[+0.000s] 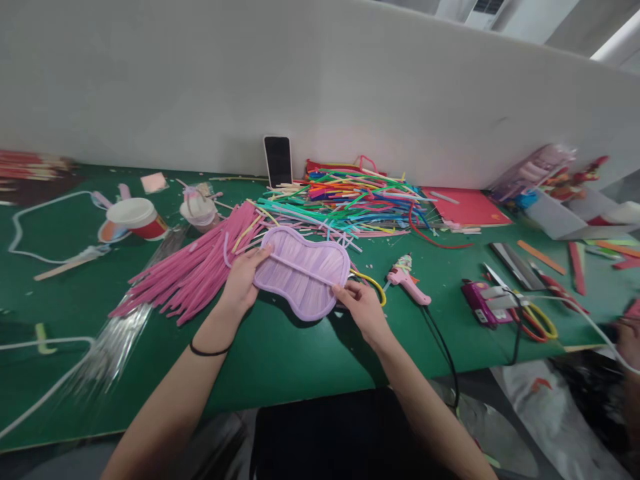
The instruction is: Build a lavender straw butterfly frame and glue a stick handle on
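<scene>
Lilac, wavy-edged, striped panel (pixel 305 291) is above the green tabletop (pixel 280 363), clamped by the left hand (pixel 244 279) at nine o'clock and the right hand (pixel 364 305) at four. Uneven thumb pressure could skew its straight, fuzzy lilac crossbar (pixel 301 269) or buckle the panel.

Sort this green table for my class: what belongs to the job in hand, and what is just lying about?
Belongs to the job:
- lilac panel, held by the left hand and right hand
- lilac strip across it
- pink glue gun, probably

Seemingly just lying about:
- phone
- red-and-white cup
- red sheet
</scene>
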Available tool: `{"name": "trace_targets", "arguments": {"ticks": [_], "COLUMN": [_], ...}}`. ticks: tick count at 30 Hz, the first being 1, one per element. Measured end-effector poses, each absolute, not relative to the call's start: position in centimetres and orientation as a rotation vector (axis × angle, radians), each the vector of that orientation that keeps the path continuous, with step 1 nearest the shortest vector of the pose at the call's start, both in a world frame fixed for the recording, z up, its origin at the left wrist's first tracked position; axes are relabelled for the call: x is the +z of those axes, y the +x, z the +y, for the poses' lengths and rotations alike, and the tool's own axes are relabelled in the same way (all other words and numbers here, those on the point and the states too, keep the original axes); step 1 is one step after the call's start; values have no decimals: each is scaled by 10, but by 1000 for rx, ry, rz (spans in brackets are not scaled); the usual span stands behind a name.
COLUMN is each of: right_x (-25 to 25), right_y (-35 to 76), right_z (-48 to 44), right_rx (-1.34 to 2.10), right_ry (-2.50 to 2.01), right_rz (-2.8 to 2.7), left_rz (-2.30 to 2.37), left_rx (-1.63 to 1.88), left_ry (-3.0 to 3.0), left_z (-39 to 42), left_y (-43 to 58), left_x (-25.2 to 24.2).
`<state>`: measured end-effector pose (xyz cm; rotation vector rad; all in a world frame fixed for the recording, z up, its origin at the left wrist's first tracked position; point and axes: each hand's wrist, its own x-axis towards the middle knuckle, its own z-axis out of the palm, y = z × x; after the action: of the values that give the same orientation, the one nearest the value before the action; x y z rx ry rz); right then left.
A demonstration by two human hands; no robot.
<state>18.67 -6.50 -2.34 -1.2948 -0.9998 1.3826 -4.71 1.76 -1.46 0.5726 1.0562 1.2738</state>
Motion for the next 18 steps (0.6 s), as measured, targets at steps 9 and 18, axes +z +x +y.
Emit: {"name": "trace_targets", "arguments": {"ticks": [9, 18], "right_x": [-7, 6], "right_y": [180, 178], "right_z": [-60, -66], "right_rx": [1362, 1473], "right_ry": [-1250, -1109], "right_rz": [-869, -794], "left_rz": [1058, 1029], "left_rx": [1232, 1229], "left_ry": [484, 435], "left_z": [21, 19], "left_y": [-46, -44], "left_x": [-19, -15]}}
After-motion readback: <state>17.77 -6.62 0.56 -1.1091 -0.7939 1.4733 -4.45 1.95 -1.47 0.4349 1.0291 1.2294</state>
